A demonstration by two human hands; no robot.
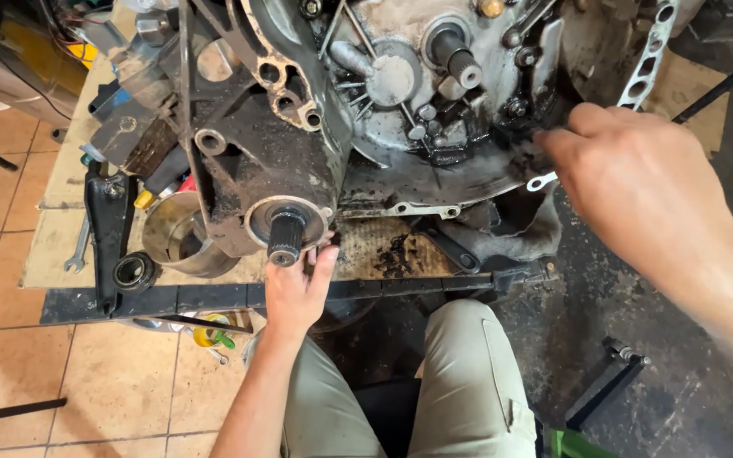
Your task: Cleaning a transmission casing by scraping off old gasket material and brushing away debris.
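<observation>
My left hand (pixel 297 284) rests open against the splined shaft (pixel 285 237) low on the greasy engine case (pixel 299 110), which sits on the bench (pixel 214 297). My right hand (pixel 629 178) pinches a small dark part (pixel 521 129) at the case's right edge.

engine casing (pixel 299 127) crowds bench, tiled floor (pixel 86 373) open

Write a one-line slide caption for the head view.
Left hand beside a splined shaft of a greasy engine case; right hand at its edge.
</observation>
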